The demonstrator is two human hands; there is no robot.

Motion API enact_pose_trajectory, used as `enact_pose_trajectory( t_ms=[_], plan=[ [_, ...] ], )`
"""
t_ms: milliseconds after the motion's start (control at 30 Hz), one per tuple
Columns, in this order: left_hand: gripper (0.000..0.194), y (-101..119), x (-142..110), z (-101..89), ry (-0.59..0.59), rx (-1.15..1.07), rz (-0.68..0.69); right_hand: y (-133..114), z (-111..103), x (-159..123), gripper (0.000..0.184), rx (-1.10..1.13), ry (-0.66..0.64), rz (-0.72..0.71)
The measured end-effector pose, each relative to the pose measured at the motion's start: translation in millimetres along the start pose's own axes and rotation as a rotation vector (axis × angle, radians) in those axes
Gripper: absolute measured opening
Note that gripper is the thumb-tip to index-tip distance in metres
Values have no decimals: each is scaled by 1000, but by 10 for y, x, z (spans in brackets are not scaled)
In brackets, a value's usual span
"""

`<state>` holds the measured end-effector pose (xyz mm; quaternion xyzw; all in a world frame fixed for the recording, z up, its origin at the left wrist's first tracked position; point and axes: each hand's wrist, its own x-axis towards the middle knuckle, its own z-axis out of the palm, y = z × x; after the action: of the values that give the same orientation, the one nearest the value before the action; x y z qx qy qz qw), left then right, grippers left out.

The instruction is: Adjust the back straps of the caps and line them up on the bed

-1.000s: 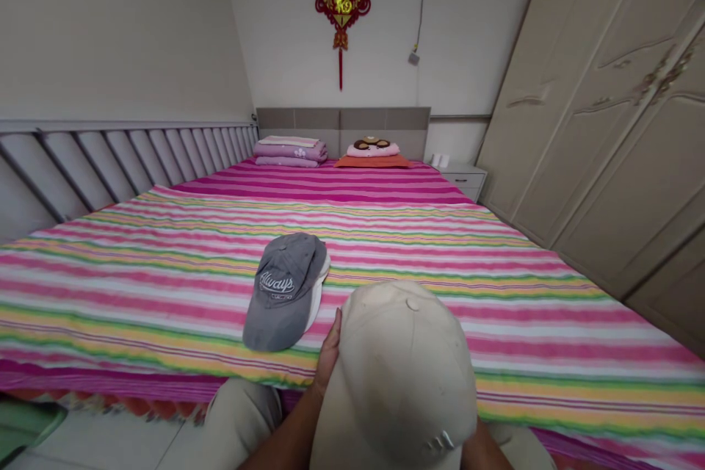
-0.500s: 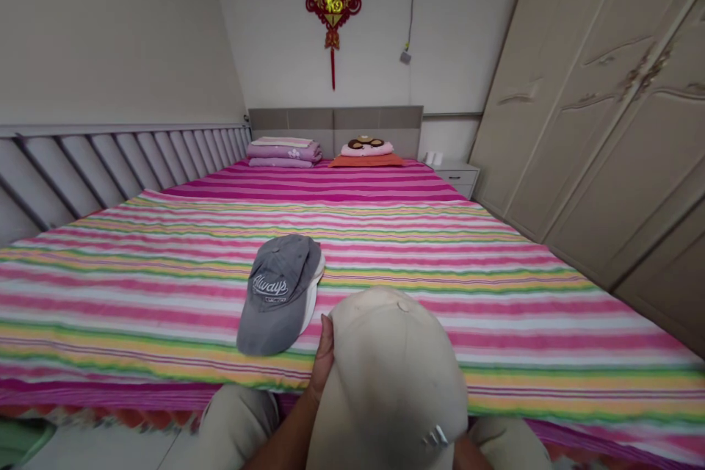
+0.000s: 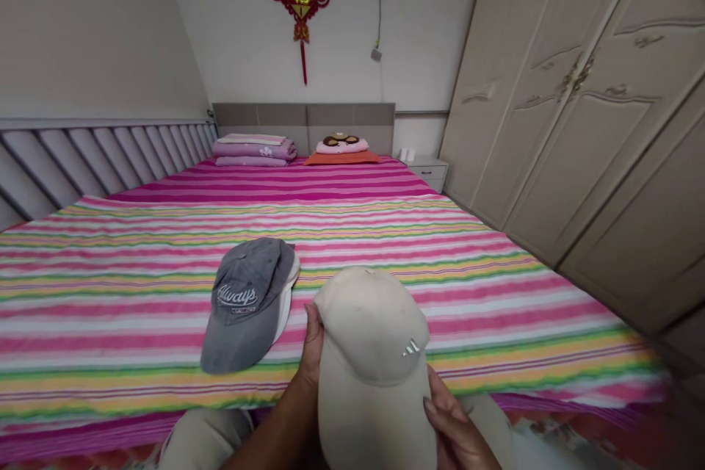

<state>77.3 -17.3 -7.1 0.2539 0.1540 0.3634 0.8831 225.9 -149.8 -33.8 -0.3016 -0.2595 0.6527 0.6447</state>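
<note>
A beige baseball cap (image 3: 374,330) is held up over the near edge of the bed, its brim toward me and a small metallic stripe logo at the right of the crown. My left hand (image 3: 313,345) grips the left side of the cap, thumb up and the other fingers hidden behind it. On the brim's right edge, my right hand (image 3: 454,418) is closed with its fingers partly beneath. To the left lies a grey cap (image 3: 250,308) lettered "Always", on top of a white cap (image 3: 285,305) of which only an edge shows.
A striped sheet (image 3: 468,294) covers the bed. Folded purple bedding (image 3: 253,150) and an orange pillow (image 3: 341,158) rest by the headboard (image 3: 352,125). A slatted rail (image 3: 110,158) runs along the left, a wardrobe (image 3: 551,103) stands right, and a nightstand (image 3: 432,169) is beyond.
The beige cap has turned, so its logo moved up and its brim now faces me. My right hand has come into sight at the brim. The view has swung right.
</note>
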Motion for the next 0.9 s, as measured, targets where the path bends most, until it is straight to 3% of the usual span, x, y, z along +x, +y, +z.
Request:
enact_pose_trajectory(
  t_ms=[100, 233, 467, 600, 767, 900],
  plan=[
    [76, -77, 99, 91, -25, -13, -57, -189, -62, 48, 53, 73, 69, -9],
    [64, -189, 215, 107, -5, -4, -57, -471, -325, 215, 52, 26, 136, -74],
    [49, -398, 267, -290, 276, 230, -101, -1151, -839, 724, 43, -142, 254, -281],
    [40, -503, 243, -444, 254, 377, -19, -1475, -1211, 1015, 32, -371, 410, -335],
    [37, -532, 233, -461, 212, 405, 9, -1539, -1614, 1090, 12, -480, 481, -214],
    [37, -532, 227, -452, 222, 405, 7, -1492, -1730, 1031, 9, -582, 525, -172]
  ],
)
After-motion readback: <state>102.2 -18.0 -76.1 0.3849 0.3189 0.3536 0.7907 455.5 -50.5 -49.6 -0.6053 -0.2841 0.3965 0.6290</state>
